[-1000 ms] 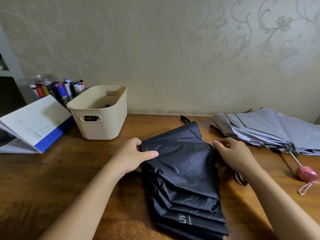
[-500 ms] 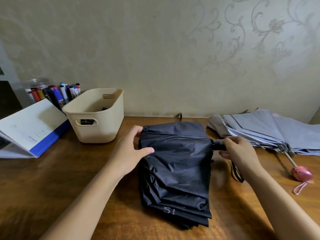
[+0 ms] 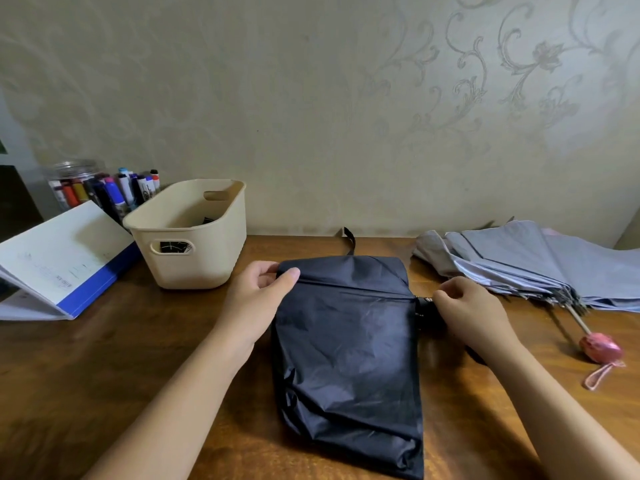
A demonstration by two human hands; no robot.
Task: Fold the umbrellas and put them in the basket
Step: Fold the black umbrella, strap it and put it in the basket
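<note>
Head view: black umbrella (image 3: 346, 358) lay flat on grainy wooden desk (image 3: 104, 375), matte crinkly fabric pleated into rough rectangle. Left hand (image 3: 256, 299) pinched its top-left corner, thumb on top. Right hand (image 3: 474, 317) had fingers (image 3: 450, 291) curled round black handle (image 3: 424, 308) at right edge. Cream plastic basket (image 3: 194, 265) sat rear-left. Grey umbrella (image 3: 519, 265), loose smooth folds, glossy pink handle (image 3: 599, 347), lay off right.

Black umbrella (image 3: 346, 358): collapsed, canopy loose, lying flat, centre. Grey umbrella (image 3: 519, 261), pink handle: collapsed, flat, 2 o'clock. Beige basket (image 3: 194, 268): upright, 10 o'clock.
</note>
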